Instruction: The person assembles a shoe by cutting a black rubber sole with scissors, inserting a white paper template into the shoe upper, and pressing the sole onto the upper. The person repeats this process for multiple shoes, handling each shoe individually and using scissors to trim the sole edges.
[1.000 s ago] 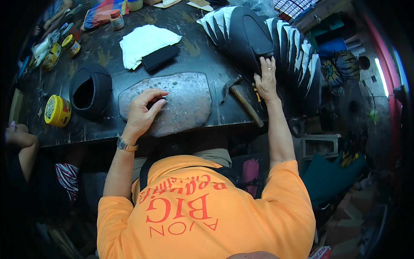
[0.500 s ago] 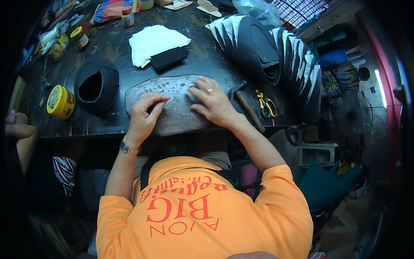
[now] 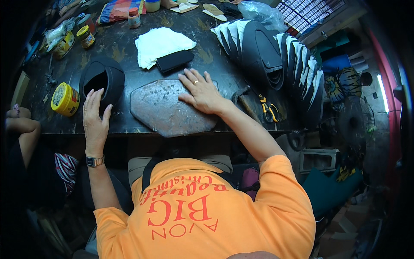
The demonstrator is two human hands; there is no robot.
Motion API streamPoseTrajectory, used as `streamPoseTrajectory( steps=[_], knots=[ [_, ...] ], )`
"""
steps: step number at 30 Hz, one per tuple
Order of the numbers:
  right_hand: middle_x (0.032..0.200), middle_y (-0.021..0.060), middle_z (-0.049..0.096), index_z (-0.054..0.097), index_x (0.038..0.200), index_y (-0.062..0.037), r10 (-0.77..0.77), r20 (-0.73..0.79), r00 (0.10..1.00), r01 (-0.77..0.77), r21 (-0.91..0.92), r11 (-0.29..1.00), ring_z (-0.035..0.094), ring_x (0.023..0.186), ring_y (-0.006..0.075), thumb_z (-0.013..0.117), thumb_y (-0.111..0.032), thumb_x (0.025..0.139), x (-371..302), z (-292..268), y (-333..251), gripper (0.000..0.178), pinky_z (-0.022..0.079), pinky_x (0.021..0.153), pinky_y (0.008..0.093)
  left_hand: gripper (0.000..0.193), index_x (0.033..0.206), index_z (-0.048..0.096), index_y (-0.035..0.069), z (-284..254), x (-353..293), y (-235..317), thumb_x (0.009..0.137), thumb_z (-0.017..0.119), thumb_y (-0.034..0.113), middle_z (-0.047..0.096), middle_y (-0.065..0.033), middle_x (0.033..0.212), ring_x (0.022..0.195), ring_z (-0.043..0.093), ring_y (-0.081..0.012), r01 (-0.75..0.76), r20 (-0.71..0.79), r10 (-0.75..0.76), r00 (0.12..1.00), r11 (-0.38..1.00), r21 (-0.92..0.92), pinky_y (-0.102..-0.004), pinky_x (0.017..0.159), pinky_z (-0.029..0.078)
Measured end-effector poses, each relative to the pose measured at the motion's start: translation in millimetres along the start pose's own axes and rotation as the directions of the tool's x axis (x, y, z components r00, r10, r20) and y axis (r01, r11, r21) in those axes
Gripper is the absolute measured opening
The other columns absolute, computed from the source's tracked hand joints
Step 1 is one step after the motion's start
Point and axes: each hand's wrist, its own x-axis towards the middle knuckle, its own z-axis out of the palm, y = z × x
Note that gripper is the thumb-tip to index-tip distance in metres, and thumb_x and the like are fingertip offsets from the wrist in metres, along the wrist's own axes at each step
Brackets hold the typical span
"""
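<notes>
My left hand (image 3: 95, 116), fingers stretched and nothing in them, is at the near side of a curved black shoe-upper-like piece (image 3: 113, 75). Whether it touches that piece, I cannot tell. On the right part of a grey, worn, many-sided slab (image 3: 155, 105), my right hand (image 3: 200, 93) lies with its fingers spread. Just beyond that hand are a folded black piece (image 3: 174, 61) and a stack of white sheets (image 3: 161, 43). A hammer (image 3: 248, 103) and yellow-handled pliers (image 3: 269, 110) lie right of the slab, my right forearm near the hammer.
Rows of black curved pieces with white lining (image 3: 261, 52) stand at the back right. A yellow tub (image 3: 65, 100) is at the left, with small jars (image 3: 86, 38) farther back. Another person's arm (image 3: 26, 125) rests at the left edge. The table's front edge runs before me.
My left hand has left the slab and moved left to the black curved piece, its pinched fingers now straightened. My right hand has shifted slightly and flattened on the slab.
</notes>
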Motion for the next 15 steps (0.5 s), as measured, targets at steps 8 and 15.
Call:
streamPoseTrajectory(
  steps=[8, 15],
  knots=[
    [0.165, 0.0157, 0.030, 0.036, 0.158, -0.0187, 0.044, -0.016, 0.999, -0.044, 0.033, 0.998, 0.022, 0.154, 0.0350, 0.044, -0.060, 0.102, 1, -5, 20, 0.071, 0.015, 0.123, 0.0605, 0.030, 0.118, 0.067, 0.004, 5, 3, -18, 0.089, 0.074, 0.008, 0.067, -0.0130, 0.127, 0.130, 0.057, -0.0321, -0.044, -0.041, 0.040, 0.998, 0.994, -0.097, -0.0435, 0.110, 0.044],
    [0.158, 0.0173, 0.042, 0.049, 0.149, -0.0140, 0.114, -0.080, 0.990, -0.110, 0.058, 0.992, 0.031, 0.150, 0.0365, 0.048, -0.054, 0.102, 0, 0, 18, 0.061, 0.024, 0.118, 0.0553, 0.027, 0.114, 0.067, 0.003, -13, 3, -1, 0.088, 0.075, 0.005, 0.068, -0.0142, 0.124, 0.126, 0.060, -0.0314, 0.005, -0.131, -0.037, 0.991, 0.971, -0.239, -0.0414, 0.107, 0.046]
  ],
)
